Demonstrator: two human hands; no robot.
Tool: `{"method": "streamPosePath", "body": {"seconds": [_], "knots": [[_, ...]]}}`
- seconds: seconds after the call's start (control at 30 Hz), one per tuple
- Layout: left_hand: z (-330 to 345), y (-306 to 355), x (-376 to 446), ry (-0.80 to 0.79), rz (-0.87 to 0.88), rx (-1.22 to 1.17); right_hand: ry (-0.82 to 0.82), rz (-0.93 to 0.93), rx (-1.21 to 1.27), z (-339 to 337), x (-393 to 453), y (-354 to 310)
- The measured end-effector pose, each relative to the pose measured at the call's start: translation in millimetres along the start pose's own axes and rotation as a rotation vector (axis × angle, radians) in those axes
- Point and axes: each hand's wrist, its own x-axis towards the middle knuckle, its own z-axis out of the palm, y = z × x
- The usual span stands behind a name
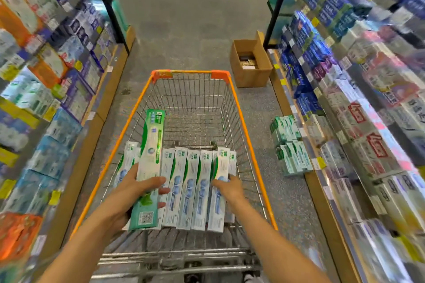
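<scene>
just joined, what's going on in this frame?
A person stands in a shop aisle, handling toothpaste boxes at a shopping cart. The left hand grips a green box, held above the row of white boxes at the cart's near end. The right hand grips the end box of that row. A floor stack of similar boxes sits to the right.

Both forearms extended, left grip curled — right grip pinching

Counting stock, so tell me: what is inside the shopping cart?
Toothpaste boxes in a row at the near end; left hand holds a green box over them, right hand grips the rightmost. Anything beneath is hidden.
</scene>
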Motion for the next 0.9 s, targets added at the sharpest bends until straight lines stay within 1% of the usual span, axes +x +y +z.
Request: {"method": "streamPosePath", "body": {"seconds": [0.17,0.3,0.4,0.5,0.53,0.6,0.63,0.67,0.7,0.73,0.8,0.83,0.9], "knots": [[-1.5,2.1,3.2,-0.036,-0.005,0.016,0.078,-0.037,-0.075,23.5,20.8,11.8],[1.6,-1.2,3.7,-0.055,-0.017,0.015,0.097,-0.028,-0.12,29.5,38.0,23.1],[8.5,-5.0,3.4,-0.057,-0.037,0.012,0.045,-0.029,-0.17,23.8,32.4,26.0],[20.7,-7.5,4.6,-0.067,-0.03,0.012,-0.016,-0.029,-0.26,11.2,15.4,10.7],[25.7,-8.4,5.6,-0.069,-0.016,0.025,0.003,-0.056,-0.219,5.7,3.2,-1.7],[40.9,-7.3,5.9,-0.068,0.027,0.078,0.02,-0.187,-0.06,-3.9,-23.6,-29.7],[50.6,-7.3,6.6,-0.074,0.055,0.121,-0.034,-0.256,0.013,-7.1,-40.2,-44.5],[61.8,-8.3,7.7,-0.092,0.084,0.166,-0.102,-0.305,0.022,-9.3,-57.5,-56.8],[75.2,-8.9,7.2,-0.117,0.109,0.209,-0.146,-0.357,-0.027,-11.1,-72.4,-64.6],[88.8,-9.9,6.0,-0.138,0.134,0.247,-0.135,-0.406,-0.105,-13.0,-82.5,-68.1],[114.1,-12.5,3.0,-0.164,0.203,0.302,-0.011,-0.457,-0.247,-22.7,-94.7,-71.0],[123.0,-14.8,2.4,-0.181,0.227,0.333,0.031,-0.457,-0.267,-29.3,-95.1,-70.1],[131.3,-17.8,4.1,-0.25,0.214,0.381,0.051,-0.437,-0.242,-42.1,-89.4,-66.3]]}}
